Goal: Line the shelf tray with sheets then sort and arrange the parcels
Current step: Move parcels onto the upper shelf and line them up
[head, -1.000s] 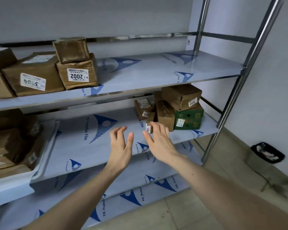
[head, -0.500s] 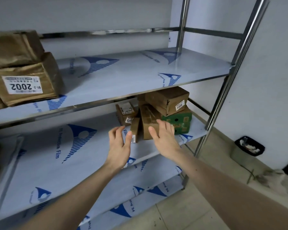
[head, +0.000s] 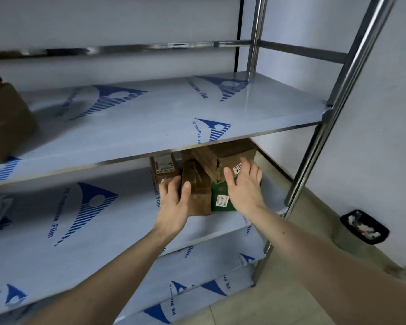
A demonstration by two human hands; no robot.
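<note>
Several parcels cluster at the right end of the middle shelf [head: 99,233], which is covered in blue-printed film. An upright brown parcel [head: 198,195] stands in front, with a green box [head: 220,195] to its right. A larger brown parcel [head: 225,156] with a white label lies on top, and a small labelled parcel [head: 163,165] is behind on the left. My left hand [head: 174,202] reaches the upright parcel's left side, thumb on its front face, fingers fairly straight. My right hand [head: 244,186] is spread open against the green box and the top parcel.
The upper shelf [head: 150,118] is bare apart from a brown parcel [head: 5,120] at its left edge. Steel posts [head: 314,148] stand at the right. Lower shelves sit below. A black bin [head: 363,227] stands on the floor by the wall.
The view has swung right and closer to the parcel cluster. Both hands have moved forward from open air onto the parcels, the left to the upright one, the right to the green and top ones.
</note>
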